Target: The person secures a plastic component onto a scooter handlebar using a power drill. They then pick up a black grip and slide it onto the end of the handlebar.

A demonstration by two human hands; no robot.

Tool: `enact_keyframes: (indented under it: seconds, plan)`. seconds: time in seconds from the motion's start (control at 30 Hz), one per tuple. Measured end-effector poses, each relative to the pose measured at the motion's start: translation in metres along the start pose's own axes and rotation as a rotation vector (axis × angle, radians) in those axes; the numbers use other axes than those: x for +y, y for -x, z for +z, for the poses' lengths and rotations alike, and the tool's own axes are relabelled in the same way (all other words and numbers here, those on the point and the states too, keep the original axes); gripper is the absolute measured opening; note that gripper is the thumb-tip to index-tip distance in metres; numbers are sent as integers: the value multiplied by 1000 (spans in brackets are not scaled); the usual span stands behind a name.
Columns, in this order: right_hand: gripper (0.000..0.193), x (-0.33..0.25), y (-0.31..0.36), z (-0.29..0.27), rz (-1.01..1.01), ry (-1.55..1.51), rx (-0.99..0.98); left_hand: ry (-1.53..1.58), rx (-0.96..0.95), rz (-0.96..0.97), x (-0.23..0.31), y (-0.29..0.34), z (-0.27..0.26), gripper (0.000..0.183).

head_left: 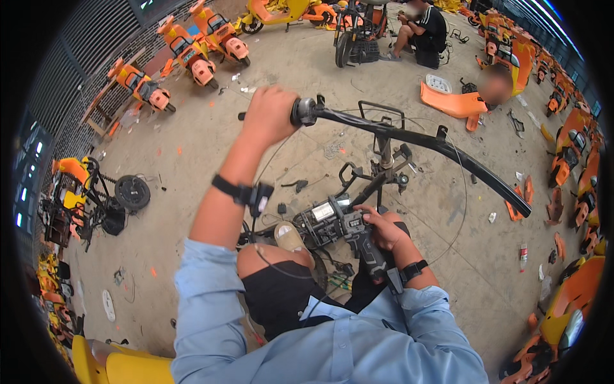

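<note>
My left hand (272, 115) is closed around the left end of a black handlebar (409, 134), next to a round switch housing (305, 111). The bar curves away to the right, and its right end is bare of any hand. Below it stands a stripped scooter frame (377, 185) with a boxy metal part (326, 214) fixed low on it. Over my thigh, my right hand (387, 232) is closed on a dark grey cordless power tool (364, 243). The tool's front end lies close to the metal part; whether they touch cannot be made out.
Orange scooters (192, 57) stand at the far left, and more line the right side. A partly stripped scooter (83, 198) is at the left. Another person (425, 32) crouches at the back near a frame. An orange panel (451, 100) and a bottle (523, 256) lie on the floor.
</note>
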State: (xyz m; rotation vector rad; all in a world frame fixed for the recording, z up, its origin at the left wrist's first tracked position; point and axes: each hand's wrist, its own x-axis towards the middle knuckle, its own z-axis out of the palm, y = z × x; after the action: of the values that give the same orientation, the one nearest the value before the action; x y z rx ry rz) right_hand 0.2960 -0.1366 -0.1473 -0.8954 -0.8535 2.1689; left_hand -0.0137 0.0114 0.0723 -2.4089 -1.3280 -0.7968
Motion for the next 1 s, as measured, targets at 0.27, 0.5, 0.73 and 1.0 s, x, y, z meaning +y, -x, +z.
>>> enact_keyframes:
  seconds: [0.27,0.5,0.73,1.0]
  plan:
    - [57,11,-7,-23,89,62,33,-19,137,0,4,10,7,30]
    - [58,8,-11,-10,44,21,-7,257,-1060,-242,-28,-45,-32,36]
    - [57,0,-6,0,38,-3,-1,35,63,-93,12,18,-3,33]
    - [56,10,-10,-18,61,33,35,-149,28,-113,20,16,-3,24]
